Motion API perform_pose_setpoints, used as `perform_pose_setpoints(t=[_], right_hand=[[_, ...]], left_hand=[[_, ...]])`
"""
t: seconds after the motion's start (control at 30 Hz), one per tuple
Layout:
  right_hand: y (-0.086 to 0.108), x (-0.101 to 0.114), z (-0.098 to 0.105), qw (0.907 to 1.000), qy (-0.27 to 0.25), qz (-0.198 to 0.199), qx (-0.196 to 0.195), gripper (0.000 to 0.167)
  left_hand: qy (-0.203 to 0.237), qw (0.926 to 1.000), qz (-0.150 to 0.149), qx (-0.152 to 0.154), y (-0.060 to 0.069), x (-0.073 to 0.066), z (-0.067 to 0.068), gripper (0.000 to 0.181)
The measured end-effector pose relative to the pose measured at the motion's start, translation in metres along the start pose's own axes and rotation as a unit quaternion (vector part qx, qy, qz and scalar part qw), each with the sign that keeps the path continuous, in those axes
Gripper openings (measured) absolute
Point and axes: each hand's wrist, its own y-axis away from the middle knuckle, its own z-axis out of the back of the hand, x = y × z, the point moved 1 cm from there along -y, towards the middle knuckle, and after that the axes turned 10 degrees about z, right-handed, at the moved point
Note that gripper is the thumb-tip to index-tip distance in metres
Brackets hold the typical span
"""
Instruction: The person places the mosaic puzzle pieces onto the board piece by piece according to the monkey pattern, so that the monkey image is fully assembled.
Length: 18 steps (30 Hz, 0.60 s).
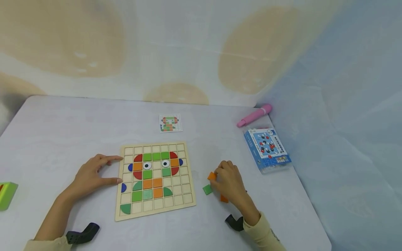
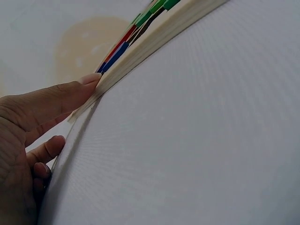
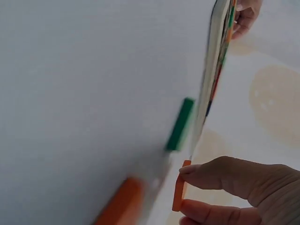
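A wooden grid board [image 1: 179,199] lies on the table, partly filled with green, orange, red and blue pieces and two eye pieces. My left hand [image 1: 89,174] touches the board's left edge with outstretched thumb and index finger; in the left wrist view the thumb [image 2: 70,96] rests against that edge. To the right of the board, my right hand [image 1: 230,181] pinches an orange square tile [image 3: 178,192] between thumb and finger. Beside it lie a green square tile [image 1: 207,189] and another orange tile [image 1: 224,198], the latter partly hidden by the hand.
Behind the board lies a small pattern card [image 1: 170,123]. At the right stand a blue-and-white box [image 1: 267,148] and a pink microphone-shaped object [image 1: 255,115]. A green object [image 1: 7,196] sits at the left edge. Black wrist mounts [image 1: 83,234] are on both arms.
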Motion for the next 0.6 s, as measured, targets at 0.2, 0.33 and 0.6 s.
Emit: perform_pose_setpoints(t=[0.2,0.33,0.6], right_hand=[[-0.008,0.037,0.009,0.9972,-0.021,0.070,0.012,0.027],[-0.018,0.075,0.006,0.9904,-0.029,0.128,0.043,0.026],[-0.033,0.143,-0.010,0.9653,0.008,0.246,0.087,0.022]], left_hand=[[-0.003,1.0000,-0.001,-0.002,0.001,-0.002,0.001,0.074],[-0.003,1.0000,-0.003,-0.002,0.001,-0.003,0.002,0.074],[-0.002,1.0000,-0.002,-0.001,0.002,-0.003,0.002,0.074]])
